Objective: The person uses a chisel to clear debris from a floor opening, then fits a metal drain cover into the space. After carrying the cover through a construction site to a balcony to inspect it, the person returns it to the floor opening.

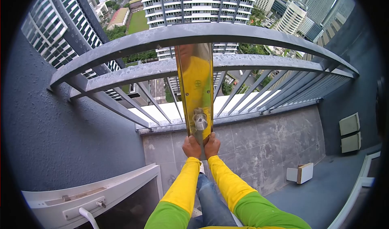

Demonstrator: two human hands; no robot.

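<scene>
A long, narrow, mirror-finish metal panel (197,73) stands upright in front of me, its top end near the railing's upper rail. Its shiny surface reflects yellow clothing. Near the lower end sits a round, short metal fitting (200,121), and small screw heads lie along both edges. My left hand (191,146) is closed around the panel's lower left edge. On the lower right edge, my right hand (212,144) grips it the same way. The palm sides of both hands are hidden.
A grey metal balcony railing (133,73) runs just beyond the panel, with tall buildings far below and behind. Grey floor tiles (251,144) lie underfoot. A white door with a lever handle (88,217) is at lower left. A white box-like piece (305,173) rests at right, near wall covers (350,134).
</scene>
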